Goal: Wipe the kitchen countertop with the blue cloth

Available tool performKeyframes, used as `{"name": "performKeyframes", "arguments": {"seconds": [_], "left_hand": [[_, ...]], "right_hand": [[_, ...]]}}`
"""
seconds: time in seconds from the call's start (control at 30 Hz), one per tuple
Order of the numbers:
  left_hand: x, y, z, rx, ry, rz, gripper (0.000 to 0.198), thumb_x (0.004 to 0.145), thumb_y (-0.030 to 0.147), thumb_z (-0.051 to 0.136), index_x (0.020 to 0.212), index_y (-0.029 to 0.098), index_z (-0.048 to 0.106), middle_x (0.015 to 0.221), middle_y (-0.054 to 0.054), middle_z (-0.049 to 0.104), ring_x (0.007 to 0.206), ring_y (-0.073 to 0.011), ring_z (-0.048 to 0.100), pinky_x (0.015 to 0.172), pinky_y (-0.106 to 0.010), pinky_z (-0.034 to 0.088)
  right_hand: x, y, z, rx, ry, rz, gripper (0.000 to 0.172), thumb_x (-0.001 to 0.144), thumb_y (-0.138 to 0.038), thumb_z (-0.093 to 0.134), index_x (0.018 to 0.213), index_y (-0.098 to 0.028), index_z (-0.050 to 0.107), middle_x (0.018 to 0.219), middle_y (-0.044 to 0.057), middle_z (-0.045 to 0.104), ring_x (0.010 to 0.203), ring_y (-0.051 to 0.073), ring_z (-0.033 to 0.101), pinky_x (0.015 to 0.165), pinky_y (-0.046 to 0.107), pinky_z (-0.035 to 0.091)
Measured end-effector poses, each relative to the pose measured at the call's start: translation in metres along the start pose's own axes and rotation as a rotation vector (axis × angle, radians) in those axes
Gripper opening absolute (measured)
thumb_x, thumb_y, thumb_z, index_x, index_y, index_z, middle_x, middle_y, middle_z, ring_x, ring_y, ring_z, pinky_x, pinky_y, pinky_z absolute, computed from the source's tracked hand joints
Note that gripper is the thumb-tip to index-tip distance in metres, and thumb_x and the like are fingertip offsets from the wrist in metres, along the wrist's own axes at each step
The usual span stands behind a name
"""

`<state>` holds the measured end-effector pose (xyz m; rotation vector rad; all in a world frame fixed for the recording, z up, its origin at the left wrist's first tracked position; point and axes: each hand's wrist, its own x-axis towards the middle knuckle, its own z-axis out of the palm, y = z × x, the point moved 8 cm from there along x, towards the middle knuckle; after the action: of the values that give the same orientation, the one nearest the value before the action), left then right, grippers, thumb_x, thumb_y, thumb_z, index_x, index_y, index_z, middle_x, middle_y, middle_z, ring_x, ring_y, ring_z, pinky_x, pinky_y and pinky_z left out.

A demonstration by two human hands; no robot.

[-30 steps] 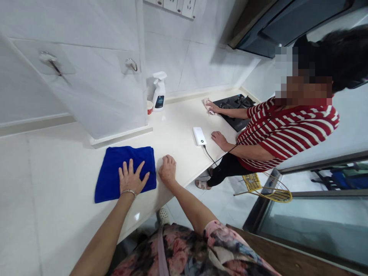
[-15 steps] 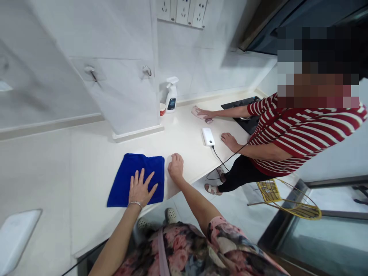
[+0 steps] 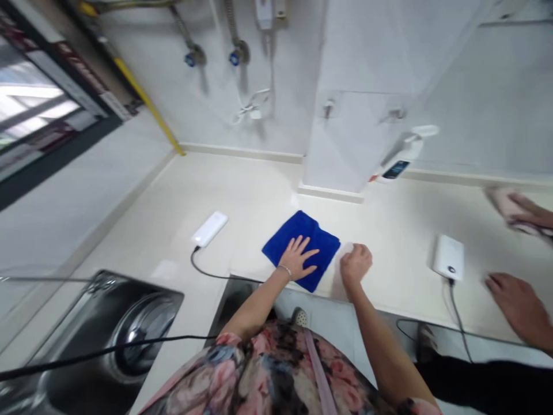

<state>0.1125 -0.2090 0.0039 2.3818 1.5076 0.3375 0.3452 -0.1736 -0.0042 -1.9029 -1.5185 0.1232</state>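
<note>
Spread flat with its fingers apart, my left hand presses on a blue cloth that lies on the white countertop. Just right of the cloth, my right hand rests on the counter near its front edge. Its fingers are curled in, and nothing shows in them. The two hands are apart, and the right one does not appear to touch the cloth.
White power banks with cables lie left and right. A metal sink is front left. A spray bottle stands beside the wall pillar. At far right, a co-worker's hand holds a pink cloth; their other hand is on the counter.
My view has swung left, bringing the sink, window and pipes into sight. My left hand is still flat on the blue cloth, and my right hand is still curled beside it.
</note>
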Motion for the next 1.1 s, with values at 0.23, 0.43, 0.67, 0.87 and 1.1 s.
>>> {"name": "performKeyframes", "arguments": {"seconds": [0.23, 0.43, 0.67, 0.87, 1.1], "left_hand": [[-0.003, 0.0, -0.002, -0.072, -0.029, -0.011, 0.063, 0.095, 0.064, 0.054, 0.153, 0.038, 0.049, 0.173, -0.005, 0.018, 0.161, -0.0334, 0.007, 0.13, -0.06, 0.01], [0.003, -0.008, -0.006, -0.111, -0.039, -0.014, 0.061, 0.095, 0.063, 0.055, 0.151, 0.037, 0.051, 0.173, -0.005, 0.019, 0.161, -0.0321, 0.005, 0.13, -0.059, 0.008], [0.009, -0.016, 0.0, -0.125, -0.051, 0.007, 0.061, 0.096, 0.064, 0.052, 0.151, 0.038, 0.05, 0.173, -0.003, 0.017, 0.161, -0.0313, 0.003, 0.13, -0.058, 0.008], [0.017, -0.048, -0.01, -0.135, -0.041, 0.033, 0.059, 0.096, 0.062, 0.053, 0.15, 0.038, 0.052, 0.172, -0.002, 0.023, 0.161, -0.0289, 0.009, 0.131, -0.054, 0.007], [0.031, -0.13, -0.048, -0.132, 0.051, -0.167, 0.059, 0.096, 0.063, 0.051, 0.15, 0.038, 0.052, 0.172, -0.001, 0.024, 0.161, -0.0289, 0.01, 0.132, -0.054, 0.007]], "right_hand": [[-0.01, 0.011, 0.003, -0.049, 0.091, -0.118, 0.044, 0.079, -0.017, 0.051, 0.119, -0.013, 0.066, 0.124, 0.02, 0.058, 0.118, 0.035, 0.052, 0.101, 0.055, 0.04], [-0.012, 0.01, 0.001, -0.084, 0.098, -0.169, 0.044, 0.079, -0.021, 0.05, 0.12, -0.012, 0.065, 0.122, 0.02, 0.06, 0.116, 0.034, 0.054, 0.102, 0.053, 0.041], [-0.015, 0.01, 0.004, -0.14, 0.067, -0.189, 0.047, 0.081, -0.023, 0.048, 0.125, -0.013, 0.063, 0.126, 0.021, 0.059, 0.119, 0.035, 0.053, 0.103, 0.052, 0.041], [-0.016, 0.008, 0.003, -0.188, 0.077, -0.185, 0.047, 0.081, -0.023, 0.048, 0.124, -0.013, 0.062, 0.124, 0.021, 0.059, 0.118, 0.036, 0.054, 0.101, 0.052, 0.043], [-0.015, 0.009, 0.002, -0.177, 0.097, -0.19, 0.047, 0.077, -0.021, 0.051, 0.123, -0.013, 0.063, 0.122, 0.022, 0.06, 0.115, 0.037, 0.054, 0.098, 0.054, 0.044]]}}
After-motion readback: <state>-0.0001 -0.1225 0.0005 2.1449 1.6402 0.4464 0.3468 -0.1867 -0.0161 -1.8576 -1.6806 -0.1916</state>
